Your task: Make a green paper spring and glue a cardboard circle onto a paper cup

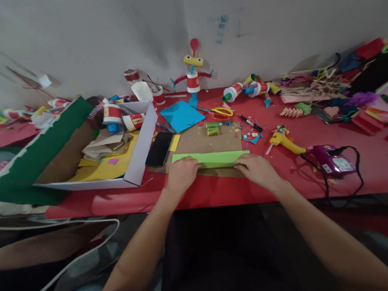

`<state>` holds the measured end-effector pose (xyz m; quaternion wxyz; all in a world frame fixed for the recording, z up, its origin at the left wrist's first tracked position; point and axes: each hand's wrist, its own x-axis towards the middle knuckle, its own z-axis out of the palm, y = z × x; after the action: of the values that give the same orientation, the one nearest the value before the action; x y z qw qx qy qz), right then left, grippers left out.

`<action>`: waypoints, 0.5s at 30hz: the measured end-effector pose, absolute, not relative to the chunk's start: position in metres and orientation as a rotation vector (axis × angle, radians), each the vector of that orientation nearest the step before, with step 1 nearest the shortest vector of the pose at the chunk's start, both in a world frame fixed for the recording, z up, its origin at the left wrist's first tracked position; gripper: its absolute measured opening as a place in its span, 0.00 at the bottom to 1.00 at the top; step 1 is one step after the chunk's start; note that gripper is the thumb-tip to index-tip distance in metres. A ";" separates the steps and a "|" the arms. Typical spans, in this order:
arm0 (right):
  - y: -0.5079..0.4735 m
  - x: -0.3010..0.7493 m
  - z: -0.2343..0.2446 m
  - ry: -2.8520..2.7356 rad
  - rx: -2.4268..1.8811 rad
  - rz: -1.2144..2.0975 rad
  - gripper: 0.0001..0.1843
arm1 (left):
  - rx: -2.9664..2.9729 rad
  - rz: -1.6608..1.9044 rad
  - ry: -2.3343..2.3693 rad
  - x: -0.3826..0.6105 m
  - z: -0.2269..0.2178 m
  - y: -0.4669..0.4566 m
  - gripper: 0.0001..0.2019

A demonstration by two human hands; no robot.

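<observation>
Left hand (184, 169) and right hand (257, 168) each grip the near edge of a green strip (219, 158), fingers bent over it, one close to each end. The exact place of the thumbs is too small to tell. The strip lies stretched between them, across the near part of a brown board (228, 139) on the red table (214, 196).

Just beyond the strip, a pleated coil (213, 129) in green and yellow sits on the board amid small scraps. Farther back are a blue sheet (178, 115) and scissors (223, 112) with yellow handles, the blades reaching over the sheet's edge. A pen (250, 123) lies slantwise at the board's right.

Left of the board rests a dark phone (160, 148), with a yellow slip (174, 142) between it and the coil. Beyond the phone's left side stands an open box (140, 151) holding papers and cups.

To the right, a yellow glue gun (287, 143) lies near a purple unit (333, 160) with a black cord. Against the wall (272, 29) stands a cup figure (192, 82), upright, its pleated red arms spread.
</observation>
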<state>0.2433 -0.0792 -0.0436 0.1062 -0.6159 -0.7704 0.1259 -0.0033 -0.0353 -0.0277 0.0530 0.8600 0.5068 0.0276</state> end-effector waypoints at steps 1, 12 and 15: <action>-0.072 0.248 -0.042 -2.258 -1.882 0.400 0.12 | 2.600 0.027 1.568 -0.003 -0.027 -0.028 0.17; -0.035 0.262 -0.041 -2.117 -2.136 0.611 0.14 | 2.639 -0.125 1.571 0.000 -0.037 0.008 0.20; -0.035 0.260 -0.042 -2.100 -2.171 0.569 0.14 | 2.651 -0.129 1.583 0.001 -0.038 0.008 0.20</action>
<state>0.2595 -0.0354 -0.0423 0.0341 -0.7058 -0.6829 0.1851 0.0012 0.0080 -0.0384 0.0255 0.8576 0.5120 -0.0418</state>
